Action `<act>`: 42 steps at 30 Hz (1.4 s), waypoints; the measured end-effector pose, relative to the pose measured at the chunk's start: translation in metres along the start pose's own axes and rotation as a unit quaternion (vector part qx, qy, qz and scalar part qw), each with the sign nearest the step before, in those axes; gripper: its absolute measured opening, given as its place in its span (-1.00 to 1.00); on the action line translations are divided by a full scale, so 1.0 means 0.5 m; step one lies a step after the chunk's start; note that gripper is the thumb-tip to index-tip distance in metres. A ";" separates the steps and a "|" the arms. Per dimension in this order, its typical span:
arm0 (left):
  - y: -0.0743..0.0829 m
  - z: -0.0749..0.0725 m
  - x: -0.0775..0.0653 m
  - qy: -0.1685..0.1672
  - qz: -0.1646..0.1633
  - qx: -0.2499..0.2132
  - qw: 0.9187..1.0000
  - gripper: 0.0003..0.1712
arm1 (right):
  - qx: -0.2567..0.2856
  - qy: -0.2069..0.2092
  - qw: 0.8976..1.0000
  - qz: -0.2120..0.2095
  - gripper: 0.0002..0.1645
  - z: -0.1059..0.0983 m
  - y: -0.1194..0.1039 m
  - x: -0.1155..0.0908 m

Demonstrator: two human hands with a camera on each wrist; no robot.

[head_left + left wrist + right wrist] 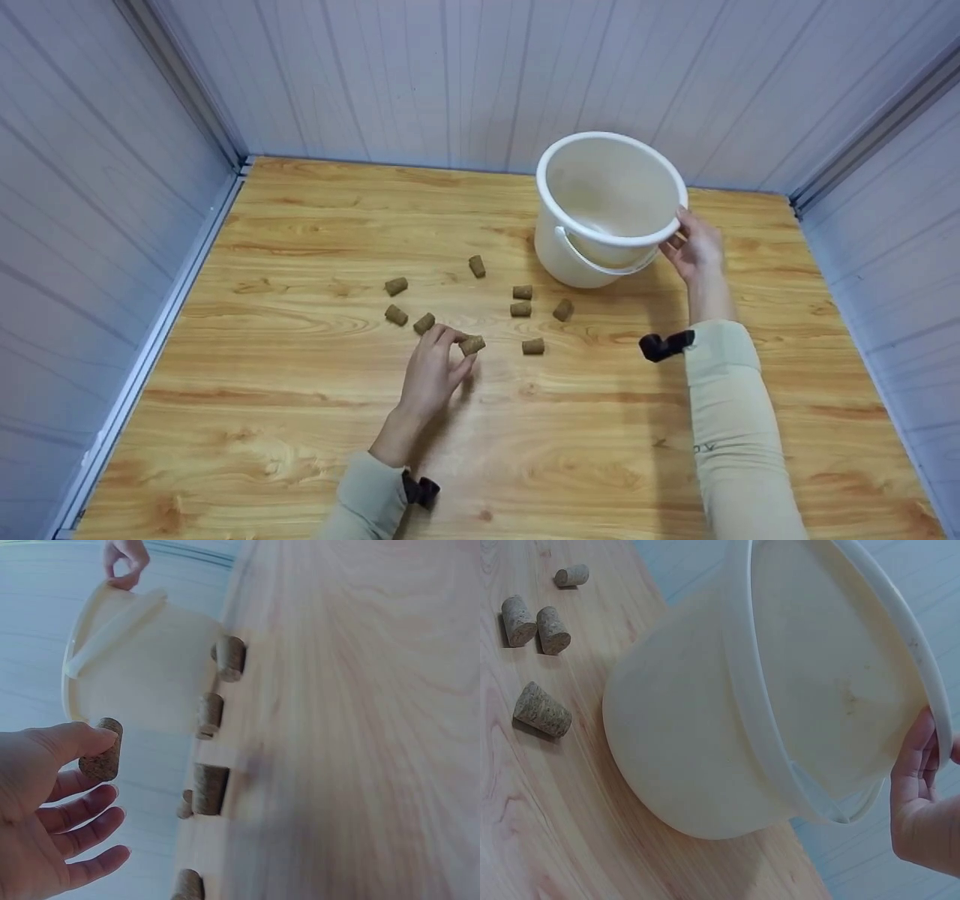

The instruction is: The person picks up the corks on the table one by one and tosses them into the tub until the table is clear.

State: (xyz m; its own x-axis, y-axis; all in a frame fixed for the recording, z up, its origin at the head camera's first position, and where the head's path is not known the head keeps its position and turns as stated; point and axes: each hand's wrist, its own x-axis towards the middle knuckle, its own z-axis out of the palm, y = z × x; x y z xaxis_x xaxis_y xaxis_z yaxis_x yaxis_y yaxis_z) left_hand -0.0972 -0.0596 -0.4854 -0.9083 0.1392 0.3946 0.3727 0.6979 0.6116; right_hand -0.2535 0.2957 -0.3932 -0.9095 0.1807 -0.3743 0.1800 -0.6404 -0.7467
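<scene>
Between thumb and fingers my left hand [430,377] pinches a tapered cork stopper [472,345], raised over the table. In the left wrist view this cork stopper [105,757] sits at the thumb tip, while the other fingers spread loosely. My right hand [699,251] grips the rim of a white plastic bucket [566,251] at its right side. The thumb and fingers lie on either side of that rim in the right wrist view, beside the bucket's wall [675,712]. The bucket's handle [600,265] hangs down its front.
Several more cork stoppers lie scattered on the wood-grain table [315,225]. One cork [562,310] is close in front of the bucket, another [424,323] just behind my left fingers. White panel walls [390,82] enclose the table at the back and both sides.
</scene>
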 end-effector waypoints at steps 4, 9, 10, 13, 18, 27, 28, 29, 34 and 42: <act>0.011 0.000 0.009 0.007 0.005 -0.004 1.000 -0.77 | 0.001 -0.004 1.000 -0.001 -0.82 -0.002 -0.001 0.000; 0.024 0.000 0.023 0.006 0.006 -0.010 1.000 -0.77 | -0.005 -0.005 1.000 -0.007 -0.81 -0.003 0.000 0.002; 0.027 -0.001 0.025 0.005 0.005 -0.011 1.000 -0.77 | -0.007 -0.005 1.000 -0.007 -0.81 -0.003 -0.001 0.002; 0.034 -0.001 0.033 0.007 0.006 -0.016 1.000 -0.76 | -0.007 -0.001 1.000 -0.005 -0.81 0.000 -0.002 0.001; 0.043 -0.001 0.045 0.014 0.015 -0.018 1.000 -0.78 | -0.020 0.010 1.000 -0.010 -0.80 0.009 -0.004 -0.001; 0.055 0.002 0.073 0.029 0.030 -0.035 0.999 -0.78 | -0.036 0.018 0.999 -0.008 -0.76 0.013 -0.003 -0.001; 0.057 0.002 0.078 0.030 0.033 -0.037 0.998 -0.78 | -0.034 0.019 0.999 -0.007 -0.77 0.012 -0.004 -0.001; 0.059 0.002 0.083 0.030 0.035 -0.038 0.998 -0.78 | -0.031 0.019 0.999 -0.006 -0.78 0.012 -0.004 -0.001; 0.070 0.003 0.107 0.028 0.042 -0.033 0.998 -0.78 | -0.016 0.019 1.000 -0.001 -0.81 0.010 -0.007 -0.003; 0.092 0.001 0.144 0.014 0.048 -0.026 0.998 -0.79 | -0.011 0.040 0.999 -0.003 -0.89 0.012 -0.008 -0.003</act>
State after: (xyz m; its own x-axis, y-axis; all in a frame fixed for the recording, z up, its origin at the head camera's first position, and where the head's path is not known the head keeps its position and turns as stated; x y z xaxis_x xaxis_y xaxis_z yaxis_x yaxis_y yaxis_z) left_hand -0.1455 -0.0170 -0.4291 -0.8628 0.1831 0.4712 0.4670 0.6454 0.6044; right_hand -0.2551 0.2934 -0.3862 -0.8778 0.2439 -0.4123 0.1838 -0.6233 -0.7601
